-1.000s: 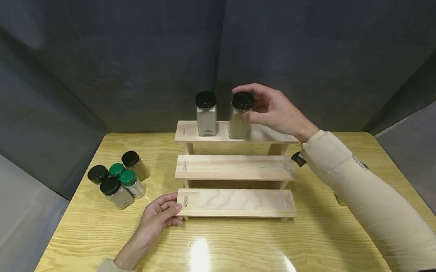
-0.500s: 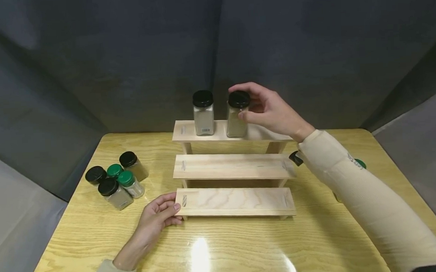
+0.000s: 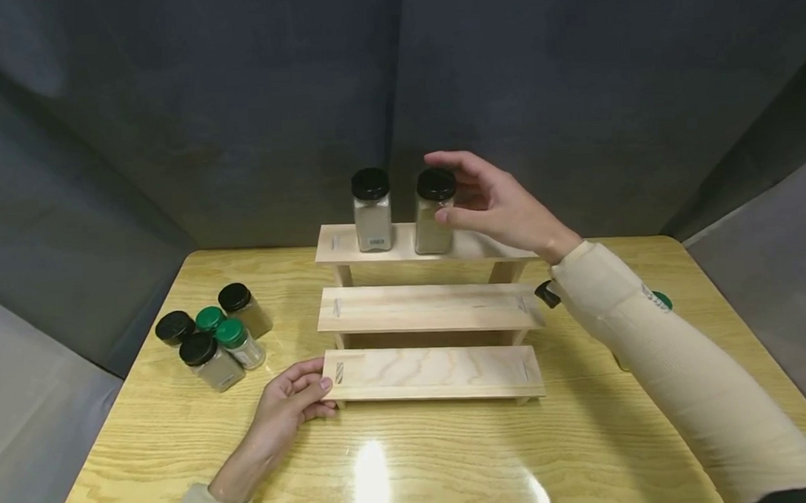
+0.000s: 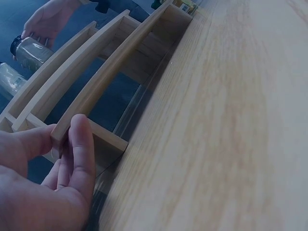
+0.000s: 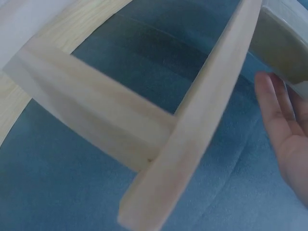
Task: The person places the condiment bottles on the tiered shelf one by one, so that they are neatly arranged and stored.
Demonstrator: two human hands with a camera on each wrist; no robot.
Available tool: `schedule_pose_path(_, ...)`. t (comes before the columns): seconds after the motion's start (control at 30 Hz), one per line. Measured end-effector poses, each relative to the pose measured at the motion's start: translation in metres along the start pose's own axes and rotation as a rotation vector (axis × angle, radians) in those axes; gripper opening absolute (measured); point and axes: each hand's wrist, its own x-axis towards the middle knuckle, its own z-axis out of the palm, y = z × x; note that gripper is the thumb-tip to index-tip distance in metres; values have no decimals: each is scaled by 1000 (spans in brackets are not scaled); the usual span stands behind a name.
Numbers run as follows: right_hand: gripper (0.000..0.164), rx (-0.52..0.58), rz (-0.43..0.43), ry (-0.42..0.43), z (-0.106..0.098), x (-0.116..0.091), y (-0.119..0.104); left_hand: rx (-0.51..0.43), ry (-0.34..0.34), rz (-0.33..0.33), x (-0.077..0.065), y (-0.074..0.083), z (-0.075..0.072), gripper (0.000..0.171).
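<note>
A three-tier wooden spice rack [image 3: 432,308] stands on the table. My left hand [image 3: 290,403] pinches the left end of its lowest step between thumb and fingers; the left wrist view shows this grip [image 4: 72,159] closely. Two square spice jars with black lids stand upright on the top step: one with pale contents [image 3: 373,224] and, to its right, one with tan-green contents [image 3: 431,232]. Beside that right jar is my right hand [image 3: 498,207], its fingers spread around the lid with a gap. In the right wrist view the fingers [image 5: 272,103] are extended next to the jar [image 5: 276,43].
On the table's left stands a cluster of spice jars, with black lids [image 3: 198,349] and green lids [image 3: 231,331]. Another green-lidded jar [image 3: 662,299] is mostly hidden behind the right sleeve [image 3: 673,360]. Dark cloth [image 3: 271,115] hangs behind the table.
My right hand's fingers have loosened from the right jar, which stays on the top step. My left hand keeps its hold on the rack. The head view has shifted slightly.
</note>
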Motion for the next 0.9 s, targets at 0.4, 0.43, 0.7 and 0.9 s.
schedule_pose_path(0.4,60,78,21,124,-21,-34,-9,-5,-4,3,3,0,4,52)
schedule_pose_path(0.43,59,81,20,141,-22,-39,-10,-4,-3,1,3,1,3,52)
schedule_pose_path(0.7,51,45,2,287,-36,-74,-13,5,12,-3,1,2,-1,52)
schedule_pose_path(0.9,49,59,40,355,-46,-106,-12,5,10,-8,0,2,0,50)
